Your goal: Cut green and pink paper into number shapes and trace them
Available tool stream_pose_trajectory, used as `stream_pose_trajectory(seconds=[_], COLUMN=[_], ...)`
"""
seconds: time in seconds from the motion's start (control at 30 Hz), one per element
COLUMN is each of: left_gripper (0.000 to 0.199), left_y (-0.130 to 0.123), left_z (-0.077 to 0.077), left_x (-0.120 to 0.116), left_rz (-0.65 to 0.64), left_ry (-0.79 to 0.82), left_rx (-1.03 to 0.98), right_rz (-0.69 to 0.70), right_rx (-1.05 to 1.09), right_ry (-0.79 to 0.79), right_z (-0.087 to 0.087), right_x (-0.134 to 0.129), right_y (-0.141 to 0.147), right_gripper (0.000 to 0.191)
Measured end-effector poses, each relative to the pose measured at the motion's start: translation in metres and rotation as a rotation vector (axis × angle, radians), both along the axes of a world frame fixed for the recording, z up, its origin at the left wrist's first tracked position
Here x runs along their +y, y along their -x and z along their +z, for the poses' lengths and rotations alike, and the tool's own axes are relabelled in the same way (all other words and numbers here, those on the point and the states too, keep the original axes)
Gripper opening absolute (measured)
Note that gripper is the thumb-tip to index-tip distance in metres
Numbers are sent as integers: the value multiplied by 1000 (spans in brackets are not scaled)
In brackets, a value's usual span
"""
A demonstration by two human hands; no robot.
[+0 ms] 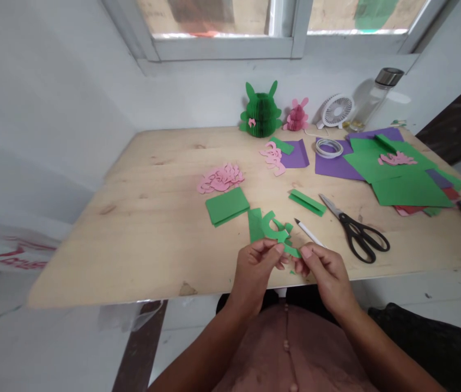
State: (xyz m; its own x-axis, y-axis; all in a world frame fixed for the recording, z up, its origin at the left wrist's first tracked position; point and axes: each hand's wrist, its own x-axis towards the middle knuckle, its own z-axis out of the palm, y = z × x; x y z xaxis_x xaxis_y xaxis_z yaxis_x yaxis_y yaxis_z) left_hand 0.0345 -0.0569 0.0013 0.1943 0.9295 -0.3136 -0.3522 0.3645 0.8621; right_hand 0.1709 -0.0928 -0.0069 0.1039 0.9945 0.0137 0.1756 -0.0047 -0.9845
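Note:
Between my two hands, near the front edge of the table, is a small curved green paper cutout (291,250). My left hand (260,268) pinches its left end and my right hand (323,269) pinches its right end. Just beyond my fingers lie more green paper scraps (270,224) with curved cuts, beside a green paper piece (255,224). A white pencil (309,232) with a dark tip lies past my right hand. Black-handled scissors (357,231) rest farther right, blades partly parted or closed, I cannot tell. A folded green card (228,207) lies to the left.
Pink paper cutouts (221,178) are piled mid-table. A folded green strip (307,202), purple paper (295,154), white tape rolls (329,148) and green sheets (402,169) lie beyond. Along the wall stand a green paper figure (261,113), a pink one (296,116), a fan (337,110) and a bottle (373,100).

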Motion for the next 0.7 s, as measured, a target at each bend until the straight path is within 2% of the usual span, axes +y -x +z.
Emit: stream_pose_trajectory(seconds=[0.23, 0.43, 0.7], left_gripper=[11, 12, 13], left_y=[0, 0, -1], left_z=[0, -3, -1], left_x=[-2, 0, 2], left_rz=[11, 6, 5], left_ry=[-40, -27, 11], left_rx=[49, -34, -71], right_rz=[-25, 3, 23], right_rx=[-170, -288, -366], right_ry=[-64, -177, -195], right_z=[2, 7, 5], right_x=[0, -1, -2], right_y=[3, 4, 2], right_gripper=[28, 25, 24])
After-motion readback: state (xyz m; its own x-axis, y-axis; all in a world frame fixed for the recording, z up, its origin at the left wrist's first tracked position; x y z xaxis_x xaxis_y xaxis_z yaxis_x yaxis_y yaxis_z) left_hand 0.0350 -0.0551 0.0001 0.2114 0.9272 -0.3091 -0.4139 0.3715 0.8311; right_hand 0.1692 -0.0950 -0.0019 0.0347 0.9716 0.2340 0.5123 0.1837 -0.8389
